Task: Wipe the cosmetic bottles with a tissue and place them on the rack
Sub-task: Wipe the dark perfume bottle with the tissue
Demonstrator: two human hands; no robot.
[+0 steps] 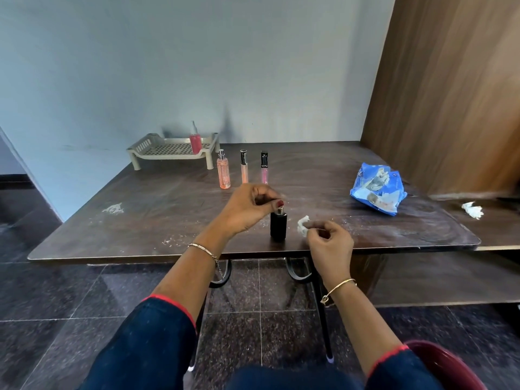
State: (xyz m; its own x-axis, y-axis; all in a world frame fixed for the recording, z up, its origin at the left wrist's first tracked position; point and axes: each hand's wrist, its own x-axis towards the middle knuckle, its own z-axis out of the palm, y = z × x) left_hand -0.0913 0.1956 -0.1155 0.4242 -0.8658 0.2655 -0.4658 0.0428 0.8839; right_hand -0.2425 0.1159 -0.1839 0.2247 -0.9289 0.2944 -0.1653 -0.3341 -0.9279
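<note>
A black bottle [278, 225] with a silver top stands upright near the table's front edge. My left hand [247, 208] pinches its top with thumb and fingers. Just to its right, my right hand [329, 244] holds a small crumpled white tissue [303, 224] between its fingertips. Further back stand a peach spray bottle [223, 171], a peach tube with a black cap [244, 168] and a pink tube with a black cap [264, 168]. A beige perforated rack [168, 149] sits at the back left by the wall, with a red bottle [195, 142] upright on it.
A blue tissue pack [378, 188] lies at the right of the dark wooden table [140, 218]. A used crumpled tissue [473, 209] lies on a lower surface far right. A wooden panel [450, 94] rises at the back right. A red chair edge [447, 364] shows bottom right.
</note>
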